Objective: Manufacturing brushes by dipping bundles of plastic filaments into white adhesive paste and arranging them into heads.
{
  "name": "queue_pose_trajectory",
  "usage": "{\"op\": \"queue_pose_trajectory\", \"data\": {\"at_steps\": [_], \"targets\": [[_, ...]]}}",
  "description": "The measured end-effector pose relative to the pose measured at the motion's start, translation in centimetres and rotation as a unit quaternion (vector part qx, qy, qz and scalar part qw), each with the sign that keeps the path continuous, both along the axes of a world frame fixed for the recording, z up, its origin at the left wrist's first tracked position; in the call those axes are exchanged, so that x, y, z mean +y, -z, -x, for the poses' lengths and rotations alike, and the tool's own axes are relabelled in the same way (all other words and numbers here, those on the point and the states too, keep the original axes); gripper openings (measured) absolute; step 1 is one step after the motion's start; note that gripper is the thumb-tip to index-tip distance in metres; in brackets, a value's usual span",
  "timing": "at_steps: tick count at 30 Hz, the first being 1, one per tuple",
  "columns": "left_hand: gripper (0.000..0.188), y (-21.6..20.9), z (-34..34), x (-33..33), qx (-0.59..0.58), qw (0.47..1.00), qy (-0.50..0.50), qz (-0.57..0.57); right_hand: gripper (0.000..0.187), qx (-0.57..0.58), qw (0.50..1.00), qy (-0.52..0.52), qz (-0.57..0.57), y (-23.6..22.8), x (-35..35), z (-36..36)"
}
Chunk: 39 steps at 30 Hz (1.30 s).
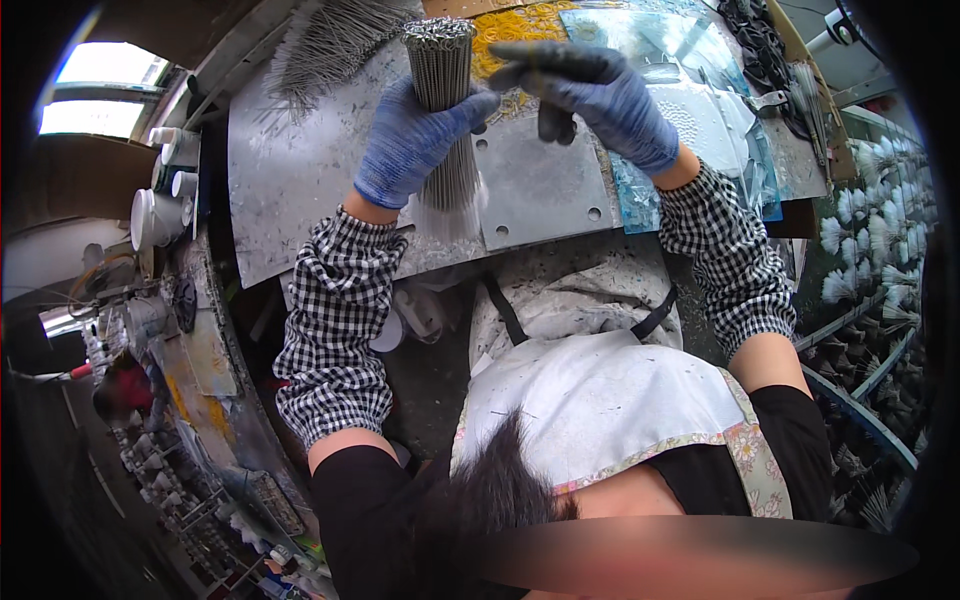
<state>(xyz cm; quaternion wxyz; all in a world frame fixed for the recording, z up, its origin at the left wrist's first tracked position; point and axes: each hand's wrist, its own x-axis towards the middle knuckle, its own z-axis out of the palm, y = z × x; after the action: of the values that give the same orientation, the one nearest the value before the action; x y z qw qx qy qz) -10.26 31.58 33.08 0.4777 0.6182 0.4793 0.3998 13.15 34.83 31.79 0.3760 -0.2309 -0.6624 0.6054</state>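
My left hand (pixel 415 135), in a blue knit glove with dark fingertips, is wrapped round a thick bundle of thin wire-stemmed brushes (pixel 447 80). The bundle stands nearly upright, its small metal loops at the top and its pale, blurred bristle ends down by the metal table. To the right of the bundle's top, my right hand (pixel 600 90) hovers in a matching glove. Its dark fingers stretch left toward the bundle, with the thumb apart below them. I see nothing held in it. Behind it lies a heap of yellow rubber bands (pixel 520 27).
More wire brushes (pixel 325 50) are piled at the far left of the metal table (pixel 290 185). A grey metal plate (pixel 545 185) with holes lies before me. Right of it, a white-coated board (pixel 695 125) rests on blue sheeting. Racks of white brushes (pixel 880 230) stand at right.
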Motion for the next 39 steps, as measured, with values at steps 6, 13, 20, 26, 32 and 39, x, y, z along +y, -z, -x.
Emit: {"op": "queue_pose_trajectory", "data": {"at_steps": [6, 13, 20, 26, 32, 39], "targets": [[0.036, 1.3, -1.7, -1.9, 0.136, 0.985, 0.085, -0.068, 0.089, -0.116, 0.910, 0.125, -0.377, -2.3, -1.4, 3.7], [0.030, 0.9, -4.4, -2.7, 0.311, 0.903, 0.104, -0.277, 0.085, -0.129, 0.963, 0.045, 0.231, 6.5, 5.9, -0.1], [0.016, 0.6, -2.0, -2.3, 0.067, 0.988, 0.140, 0.018, 0.076, -0.194, 0.918, 0.080, -0.337, -3.7, -0.9, 1.2], [0.033, 1.3, -6.8, -4.5, 0.435, 0.865, 0.157, -0.194, 0.069, -0.322, 0.940, -0.018, 0.112, 5.7, 3.3, 0.6], [0.020, -0.9, -4.7, -3.2, 0.002, 0.986, 0.092, 0.137, 0.064, 0.203, 0.970, -0.119, 0.057, 1.4, 1.6, -1.6], [0.062, 3.2, -1.4, -5.4, 0.257, 0.952, 0.149, -0.072, 0.020, 0.083, 0.879, 0.074, -0.463, -6.0, -3.4, 1.7]]}}
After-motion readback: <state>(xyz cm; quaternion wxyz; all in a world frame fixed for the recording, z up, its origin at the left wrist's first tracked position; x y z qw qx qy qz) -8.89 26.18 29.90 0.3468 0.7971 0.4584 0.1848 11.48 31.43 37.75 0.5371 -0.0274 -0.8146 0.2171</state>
